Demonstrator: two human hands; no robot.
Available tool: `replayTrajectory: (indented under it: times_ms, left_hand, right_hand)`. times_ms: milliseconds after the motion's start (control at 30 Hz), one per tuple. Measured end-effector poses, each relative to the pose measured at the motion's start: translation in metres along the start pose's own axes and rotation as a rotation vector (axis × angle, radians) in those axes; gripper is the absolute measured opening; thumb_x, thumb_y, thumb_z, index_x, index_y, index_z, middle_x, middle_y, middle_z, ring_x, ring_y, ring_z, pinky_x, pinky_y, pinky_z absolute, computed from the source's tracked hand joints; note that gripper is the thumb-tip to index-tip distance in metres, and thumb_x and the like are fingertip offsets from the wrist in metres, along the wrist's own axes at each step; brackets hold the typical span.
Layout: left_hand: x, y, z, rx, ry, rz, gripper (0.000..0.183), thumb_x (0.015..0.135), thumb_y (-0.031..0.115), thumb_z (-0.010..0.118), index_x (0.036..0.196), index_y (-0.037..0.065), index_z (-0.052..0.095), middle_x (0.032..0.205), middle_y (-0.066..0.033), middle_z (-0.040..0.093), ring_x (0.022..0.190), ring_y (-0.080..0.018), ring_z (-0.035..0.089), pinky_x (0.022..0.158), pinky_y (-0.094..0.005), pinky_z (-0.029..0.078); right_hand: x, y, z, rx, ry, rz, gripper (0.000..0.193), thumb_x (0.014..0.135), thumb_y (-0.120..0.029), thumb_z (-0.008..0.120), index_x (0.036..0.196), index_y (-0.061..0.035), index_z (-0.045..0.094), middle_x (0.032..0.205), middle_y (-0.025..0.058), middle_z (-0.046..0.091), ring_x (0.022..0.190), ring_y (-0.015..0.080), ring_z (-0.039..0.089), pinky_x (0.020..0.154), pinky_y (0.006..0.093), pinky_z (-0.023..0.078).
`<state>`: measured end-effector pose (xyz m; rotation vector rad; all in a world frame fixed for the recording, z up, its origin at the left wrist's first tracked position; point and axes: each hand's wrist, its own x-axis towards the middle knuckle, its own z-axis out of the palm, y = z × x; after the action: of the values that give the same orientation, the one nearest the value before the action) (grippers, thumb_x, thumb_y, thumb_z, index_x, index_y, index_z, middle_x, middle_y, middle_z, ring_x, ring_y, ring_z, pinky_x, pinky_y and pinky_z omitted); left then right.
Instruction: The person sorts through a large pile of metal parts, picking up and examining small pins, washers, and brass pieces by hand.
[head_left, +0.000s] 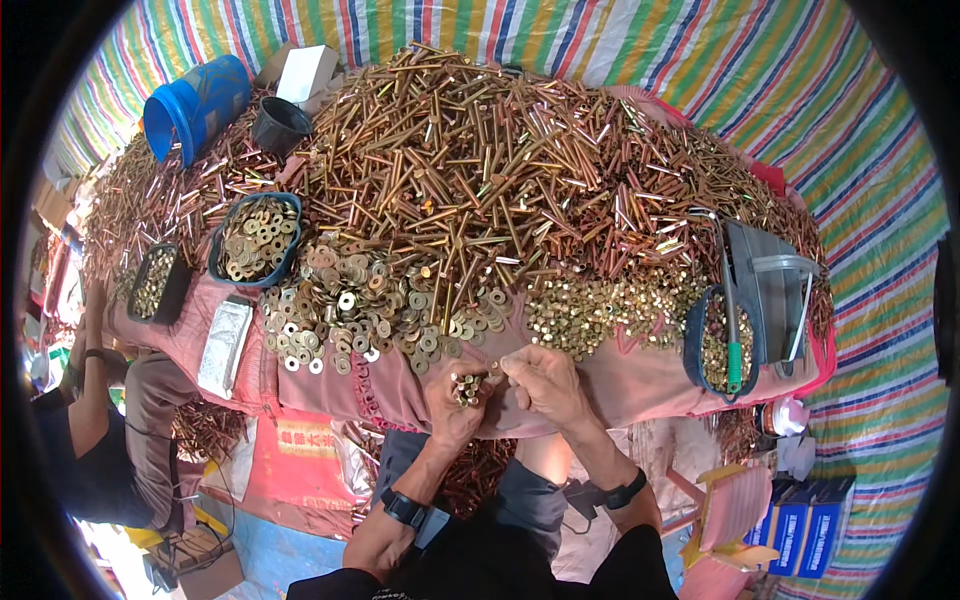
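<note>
My left hand [455, 410] is closed around a bundle of brassy bolts [467, 389], their ends showing at the top of the fist. Close beside it, my right hand [548, 385] is closed, thumb and forefinger pinched together near the bundle. Whatever lies between those fingertips is too small to make out. Both hands are over the near edge of the pink cloth [640, 385]. Just beyond the left hand spreads a heap of flat washers [345, 300]. A heap of small brassy nuts [600, 315] lies beyond the right hand.
A large mound of long bolts [480, 150] rises behind. Leftward are a basin of washers [257, 240], a dark tray [157, 285], a silver block [225, 346] and a blue bucket [215, 100]. Rightward sit another basin [692, 345] and a metal scoop [765, 285]. A co-worker's arm [92, 385] shows far left.
</note>
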<state>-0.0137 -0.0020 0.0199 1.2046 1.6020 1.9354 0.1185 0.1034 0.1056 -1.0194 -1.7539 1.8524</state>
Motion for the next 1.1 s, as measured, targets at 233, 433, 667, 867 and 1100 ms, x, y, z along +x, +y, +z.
replayTrajectory:
  times_ms: [233, 433, 667, 867, 1100]
  left_hand:
    - [-0.002, -0.01, 0.001, 0.004, -0.028, 0.079, 0.021, 0.089, 0.006, 0.082, 0.106, 0.001, 0.07, 0.094, -0.013, 0.072, 0.081, -0.0227, 0.07, 0.072, -0.0342, 0.055]
    - [-0.008, -0.017, 0.006, -0.092, -0.016, -0.057, 0.021, 0.09, 0.008, 0.079, 0.107, 0.001, 0.069, 0.098, -0.0133, 0.072, 0.082, -0.0198, 0.07, 0.072, -0.0328, 0.055]
    - [-0.006, -0.016, 0.002, 0.024, -0.035, 0.001, 0.017, 0.095, 0.006, 0.072, 0.11, -0.001, 0.067, 0.097, -0.0095, 0.074, 0.085, -0.0157, 0.071, 0.076, -0.0295, 0.056]
    - [-0.007, -0.013, 0.005, -0.165, -0.023, -0.044, 0.02, 0.092, 0.007, 0.076, 0.11, 0.001, 0.069, 0.092, -0.0084, 0.072, 0.079, -0.0142, 0.069, 0.071, -0.0286, 0.055]
    - [-0.005, -0.005, 0.004, -0.022, -0.018, -0.026, 0.021, 0.093, 0.005, 0.077, 0.111, 0.0, 0.068, 0.09, -0.0065, 0.072, 0.079, -0.0116, 0.069, 0.07, -0.0276, 0.056]
  right_hand:
    - [0.002, 0.009, -0.012, -0.447, 0.198, -0.212, 0.023, 0.099, -0.022, 0.072, 0.099, 0.001, 0.075, 0.079, 0.0118, 0.074, 0.069, 0.0199, 0.071, 0.064, 0.0347, 0.057]
    - [0.06, 0.001, -0.091, -0.888, 0.667, -0.417, 0.012, 0.094, -0.011, 0.076, 0.099, 0.0001, 0.076, 0.094, 0.0187, 0.075, 0.08, 0.0269, 0.072, 0.071, 0.0394, 0.057]
    - [0.095, -0.008, -0.139, -1.134, 0.762, -0.227, 0.023, 0.09, -0.019, 0.081, 0.108, -0.0056, 0.075, 0.099, 0.0241, 0.072, 0.087, 0.042, 0.073, 0.076, 0.0518, 0.058]
    - [0.113, -0.002, -0.135, -1.316, 0.52, -0.343, 0.03, 0.087, -0.007, 0.077, 0.117, -0.0128, 0.077, 0.1, 0.0231, 0.067, 0.08, 0.042, 0.07, 0.074, 0.052, 0.058]
    - [0.109, -0.005, -0.124, -1.128, 0.606, -0.605, 0.018, 0.092, -0.006, 0.073, 0.11, -0.0069, 0.077, 0.09, 0.0201, 0.065, 0.071, 0.0353, 0.068, 0.068, 0.0424, 0.057]
